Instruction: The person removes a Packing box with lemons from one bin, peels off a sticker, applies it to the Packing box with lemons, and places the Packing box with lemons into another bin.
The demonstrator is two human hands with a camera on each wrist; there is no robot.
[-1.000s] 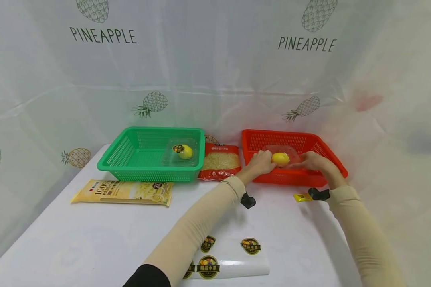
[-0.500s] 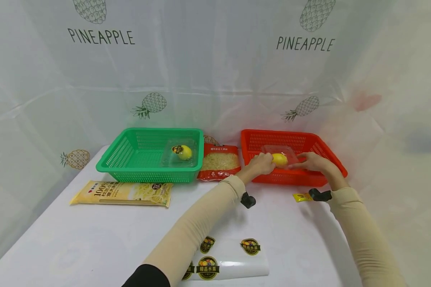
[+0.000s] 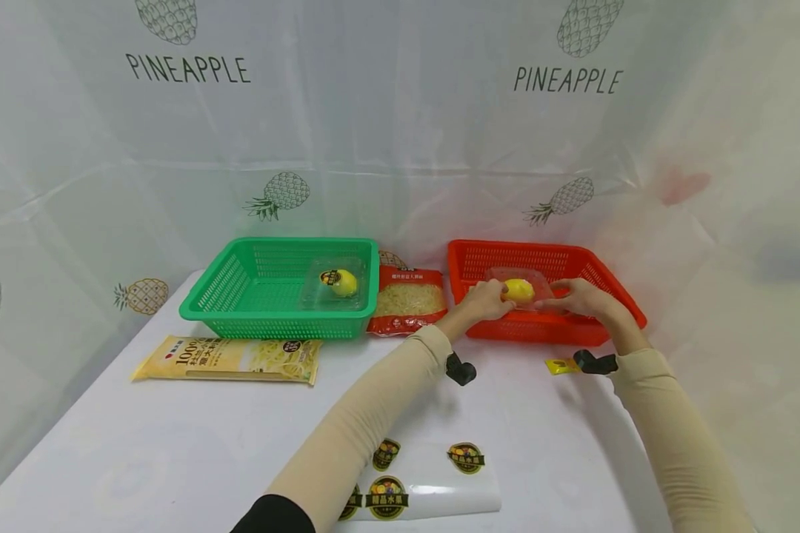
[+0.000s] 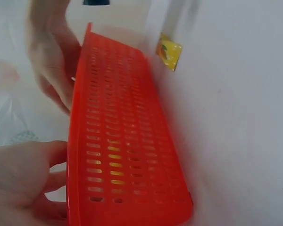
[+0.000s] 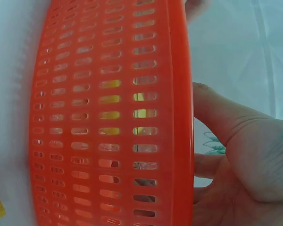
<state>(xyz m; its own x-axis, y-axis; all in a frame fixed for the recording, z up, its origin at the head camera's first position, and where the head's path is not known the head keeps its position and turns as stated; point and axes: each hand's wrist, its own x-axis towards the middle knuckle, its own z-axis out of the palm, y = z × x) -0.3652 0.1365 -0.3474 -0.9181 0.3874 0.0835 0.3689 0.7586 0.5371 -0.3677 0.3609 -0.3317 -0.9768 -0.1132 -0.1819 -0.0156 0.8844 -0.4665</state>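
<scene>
Since the earlier frame the lemon (image 3: 519, 290) has shifted slightly to the far side, & the fingers at its left have lifted a touch; the rest looks abt the same. It sits w/ the clear box (image 3: 539, 280) inside the red basket (image 3: 545, 331) on the far right, near the basket's near wall.

Left hand (image 3: 485, 300) reaches over the near wall to the box's left; index & thumb look apart by the lemon, but the tips hide behind the rim in the wrist view, so can't tell if they pinch the box. Right hand (image 3: 583, 297) is at the box's right edge, fingers & thumb apart, relaxed, no clamp showing. One hand each side prob. keeps the light box from sliding or tipping.

Far left, the green basket (image 3: 287, 327) holds another box (image 3: 312, 295) w/ a second lemon (image 3: 345, 283) & a black label (image 3: 330, 277); it's tucked right, prob. to leave room beside it. No such label shows on the right-hand lemon. The sticker sheet (image 3: 456, 501) lies flat at the near edge of the table (image 3: 173, 451), prob. for easy reach.

Red bag (image 3: 408, 302) sits btwn the baskets; pasta pack (image 3: 230, 360) lies along the green one's near side, prob. just kept out of the way. Yellow sachet (image 3: 560, 367) is nr the red basket, by the right wrist.
</scene>
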